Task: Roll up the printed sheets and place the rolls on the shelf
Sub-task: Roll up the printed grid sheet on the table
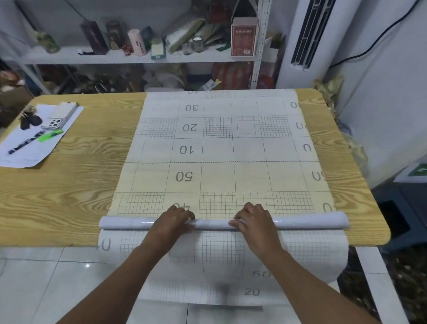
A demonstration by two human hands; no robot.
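Observation:
A wide printed sheet (pixel 219 147) with grid squares and numbers lies flat along the wooden table (pixel 62 193). Its near part is wound into a thin white roll (pixel 212 223) lying across the table's front edge. More of the sheet (pixel 219 267) hangs down over that edge toward me. My left hand (pixel 173 221) and my right hand (pixel 254 220) sit side by side on the middle of the roll, fingers curled over its top. The grey metal shelf (pixel 134 56) stands behind the table's far edge.
At the table's far left lie a paper (pixel 18 153), two phones (pixel 59 117), keys (pixel 29 119), a green marker (pixel 50 136) and a pen. The shelf is crowded with boxes, jars and packets. A tall white air conditioner (pixel 307 35) stands at the right.

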